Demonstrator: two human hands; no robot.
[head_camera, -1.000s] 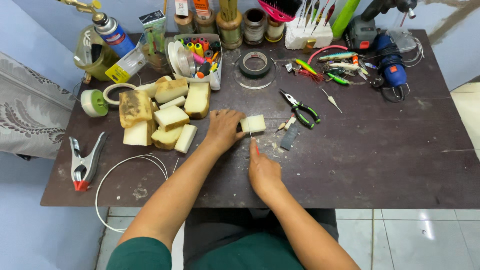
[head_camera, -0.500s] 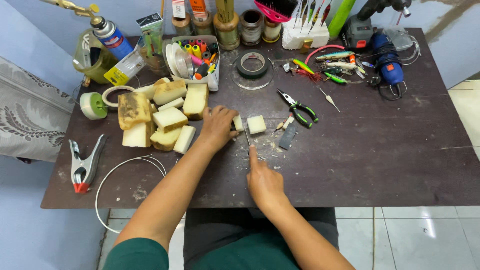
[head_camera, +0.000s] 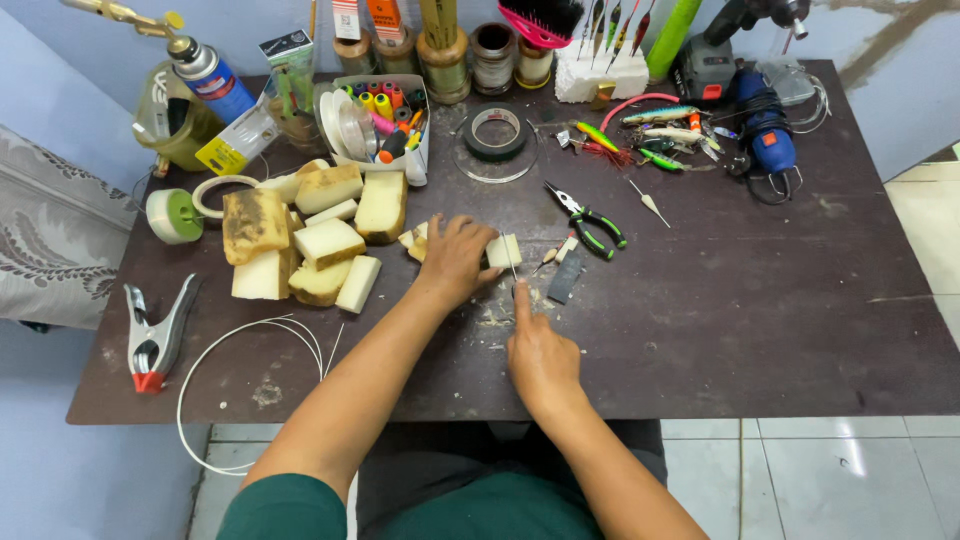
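My left hand (head_camera: 455, 258) rests on the dark table (head_camera: 760, 330) and pins a small pale foam block (head_camera: 503, 250) with its fingers. Just below it, my right hand (head_camera: 538, 352) grips a thin blade (head_camera: 513, 262) that stands against the block's right side, index finger stretched along the handle. Pale crumbs lie on the table around the block. To the left sits a pile of cream and brownish foam chunks (head_camera: 310, 235).
Green-handled pliers (head_camera: 590, 218), a black tape roll (head_camera: 495, 133), fishing lures (head_camera: 650, 135), a blue power tool (head_camera: 760, 130), a tub of coloured bits (head_camera: 375, 115), a gas torch (head_camera: 195, 65), a red-tipped clamp (head_camera: 155, 330) and a white wire loop (head_camera: 250, 340).
My left hand has settled over the small block and holds it down. My right hand has slid up toward the block, bringing the blade against it.
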